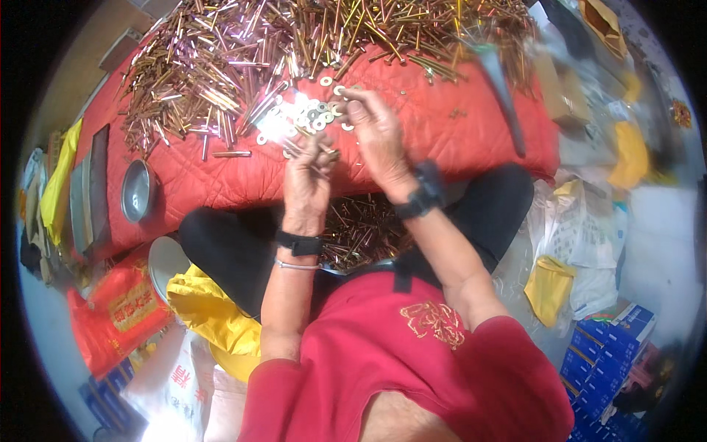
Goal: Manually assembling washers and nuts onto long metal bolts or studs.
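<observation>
On a red quilted cloth (442, 129) lie many loose flat washers (324, 118), some in strong glare. My left hand (308, 177) is just in front of them, fingers curled round a few slim brass-coloured bolts (300, 147). To its right, my right hand (377, 132) reaches over the washers' right edge, its thumb and forefinger drawn together. Whatever sits between those fingertips is too blurred to make out. Behind both hands spreads a big heap of long brass-coloured bolts (213, 66).
More bolts (361, 228) fill a container between my legs. A metal bowl (138, 191) rests on the cloth at the left. A grey blade-like tool (502, 96) lies at the right. Yellow bags (213, 309), a cardboard box (560, 92) and blue boxes (607, 353) stand around.
</observation>
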Motion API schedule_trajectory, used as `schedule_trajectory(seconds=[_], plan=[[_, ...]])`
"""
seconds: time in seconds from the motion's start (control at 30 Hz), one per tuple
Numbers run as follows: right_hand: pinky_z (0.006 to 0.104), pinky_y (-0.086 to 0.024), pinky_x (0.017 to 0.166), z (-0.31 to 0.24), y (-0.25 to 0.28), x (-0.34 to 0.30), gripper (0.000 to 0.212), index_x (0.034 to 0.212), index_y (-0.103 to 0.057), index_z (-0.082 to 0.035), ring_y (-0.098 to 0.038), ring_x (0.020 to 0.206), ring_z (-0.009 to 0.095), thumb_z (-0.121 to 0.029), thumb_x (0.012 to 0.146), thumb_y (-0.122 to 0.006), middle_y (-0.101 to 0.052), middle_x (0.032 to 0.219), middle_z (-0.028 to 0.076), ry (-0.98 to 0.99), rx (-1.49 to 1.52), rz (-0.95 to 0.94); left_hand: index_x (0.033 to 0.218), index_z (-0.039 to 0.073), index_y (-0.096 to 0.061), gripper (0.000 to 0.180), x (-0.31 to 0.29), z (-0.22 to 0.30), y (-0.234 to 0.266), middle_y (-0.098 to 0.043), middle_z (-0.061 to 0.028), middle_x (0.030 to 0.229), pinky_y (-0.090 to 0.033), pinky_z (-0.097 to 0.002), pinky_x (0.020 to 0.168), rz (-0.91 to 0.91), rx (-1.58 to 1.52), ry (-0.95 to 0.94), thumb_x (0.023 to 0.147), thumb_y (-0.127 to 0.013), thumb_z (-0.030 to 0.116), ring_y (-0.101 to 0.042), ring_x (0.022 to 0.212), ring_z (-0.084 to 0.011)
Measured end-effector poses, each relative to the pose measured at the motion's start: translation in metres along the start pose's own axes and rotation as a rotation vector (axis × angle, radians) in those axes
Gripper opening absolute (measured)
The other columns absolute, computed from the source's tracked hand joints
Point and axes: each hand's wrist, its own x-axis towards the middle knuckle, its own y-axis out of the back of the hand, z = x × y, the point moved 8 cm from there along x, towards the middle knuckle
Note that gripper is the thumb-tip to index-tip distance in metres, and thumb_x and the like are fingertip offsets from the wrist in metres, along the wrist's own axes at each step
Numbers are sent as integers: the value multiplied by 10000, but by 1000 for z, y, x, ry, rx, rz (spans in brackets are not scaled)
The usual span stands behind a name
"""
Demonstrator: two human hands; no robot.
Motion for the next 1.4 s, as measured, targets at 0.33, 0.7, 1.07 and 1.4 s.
schedule_trajectory(seconds=[0.33,0.7,1.07,1.4], plan=[[418,-469,698,3,38,15,127,891,-586,-22,-584,783,341,-67,776,-620,-567,818,154,262,-1027,-376,1008,8,-621,230,-14,18,2,-492,40,598,-284,-185,391,56,214,-62,905,-606,213,-379,431,-38],[210,-489,672,-14,31,-18,153,1040,-638,-26,-603,749,70,-52,901,-580,-643,900,15,-179,-42,-310,923,57,-628,154,-35,-9,-36,-397,87,567,-188,-190,407,-124,391,57,878,-636,204,-289,452,-12],[233,-449,646,-49,29,-24,67,908,-655,-22,-569,748,82,-49,876,-603,-611,787,6,11,-144,-455,861,57,-609,141,-46,-26,-44,-402,69,547,-221,-190,403,-317,201,408,893,-593,193,-327,434,-31],[288,-428,611,-38,36,-30,243,851,-605,-4,-531,658,117,-203,954,-511,-547,674,31,-105,-493,-503,855,75,-623,148,-50,-7,-44,-405,83,555,-203,-191,404,-167,660,130,880,-621,221,-316,437,-22]])
